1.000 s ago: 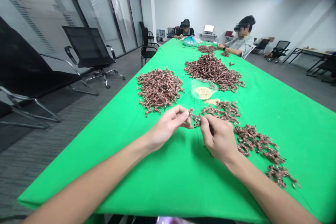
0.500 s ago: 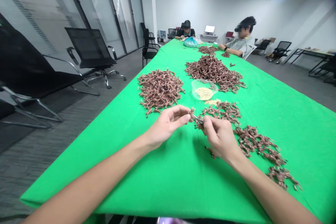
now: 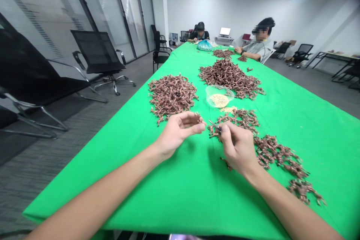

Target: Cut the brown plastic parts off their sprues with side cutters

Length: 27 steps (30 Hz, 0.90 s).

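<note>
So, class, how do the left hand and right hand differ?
The left hand holds a small brown piece; the right hand grips a thin tool. The left hand's fingers arch loosely, while the right hand's curl in more. Both are bare and above the green cloth.

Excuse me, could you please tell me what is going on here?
The person's left hand holds a small brown piece, while the right hand holds a slim metal tool, its tip apart from the piece. Piles of similar brown pieces lie on the green cloth, near a clear bowl of pale bits. Two other people are farther back.
</note>
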Available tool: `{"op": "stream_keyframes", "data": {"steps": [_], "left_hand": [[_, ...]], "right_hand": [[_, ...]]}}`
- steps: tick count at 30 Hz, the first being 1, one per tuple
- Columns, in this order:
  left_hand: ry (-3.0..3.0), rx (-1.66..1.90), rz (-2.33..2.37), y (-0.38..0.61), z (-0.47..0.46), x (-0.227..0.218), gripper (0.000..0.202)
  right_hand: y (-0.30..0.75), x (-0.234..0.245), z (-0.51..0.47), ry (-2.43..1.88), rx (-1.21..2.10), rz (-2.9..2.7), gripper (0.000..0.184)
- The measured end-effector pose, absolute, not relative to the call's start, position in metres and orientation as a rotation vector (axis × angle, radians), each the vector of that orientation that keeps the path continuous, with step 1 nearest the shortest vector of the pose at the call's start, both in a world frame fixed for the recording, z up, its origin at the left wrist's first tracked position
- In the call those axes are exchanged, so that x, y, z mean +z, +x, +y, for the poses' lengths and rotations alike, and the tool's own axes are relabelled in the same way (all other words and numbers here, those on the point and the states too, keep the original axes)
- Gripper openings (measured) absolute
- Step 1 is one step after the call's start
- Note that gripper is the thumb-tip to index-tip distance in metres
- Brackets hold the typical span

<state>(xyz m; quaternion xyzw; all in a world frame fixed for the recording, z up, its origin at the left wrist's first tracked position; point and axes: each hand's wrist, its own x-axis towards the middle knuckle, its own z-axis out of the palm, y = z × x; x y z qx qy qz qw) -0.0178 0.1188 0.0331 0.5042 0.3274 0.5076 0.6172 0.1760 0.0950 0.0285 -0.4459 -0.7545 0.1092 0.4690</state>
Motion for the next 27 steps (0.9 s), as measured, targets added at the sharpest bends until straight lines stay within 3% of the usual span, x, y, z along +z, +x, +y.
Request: {"op": "stream_keyframes", "data": {"steps": [7,27], "left_hand": [[1.166,1.142,0.789,-0.015,0.115,0.035,0.034],[1.168,1.109,0.799,-0.010,0.107,0.037,0.035]], "right_hand": [[0.176,0.024,0.093,-1.056,-0.079,-1.921,0.020],[0.174,0.022,0.090,-1.102,-0.578,-2.013,0.018]]}}
